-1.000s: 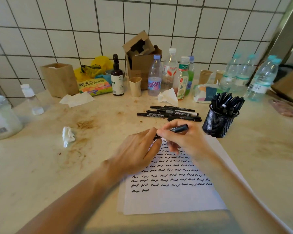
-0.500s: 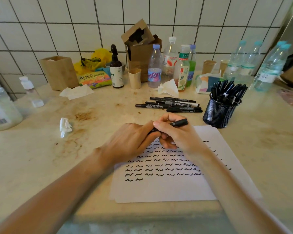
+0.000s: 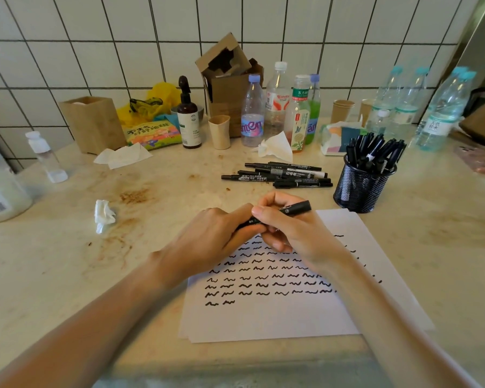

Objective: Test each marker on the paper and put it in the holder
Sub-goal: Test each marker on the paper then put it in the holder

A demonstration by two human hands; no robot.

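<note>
Nearest the viewer, a white sheet of paper (image 3: 291, 317) lies flat on the desk (image 3: 53, 275), a pale stone-like surface marked with brown stains; rows of short black squiggles cover the sheet's upper part, the lowest row holding only two marks. Above the sheet's far edge both hands meet on one black marker (image 3: 293, 209): the left hand (image 3: 207, 239) is closed over its lower end, the right hand (image 3: 289, 231) is closed round its barrel, and the upper end projects up and to the right past the right fingers. The hands and forearms hide part of the squiggles and the marker's lower end, so whether a cap is on cannot be told. To the left, well apart from the sheet, sits a crumpled white tissue (image 3: 103, 215). Beyond the hands a loose group of black markers (image 3: 277, 175) lies flat on the desk, roughly parallel. Just right of them stands the holder (image 3: 360, 189), a round black wire-mesh cup packed with upright black markers. Further back, along the white tiled wall (image 3: 95, 37), stand clear plastic bottles (image 3: 276, 102), a dark brown pump bottle (image 3: 189, 119), paper cups, an opened cardboard box (image 3: 227, 77), a wooden box (image 3: 93, 123) and loose tissues.
</note>
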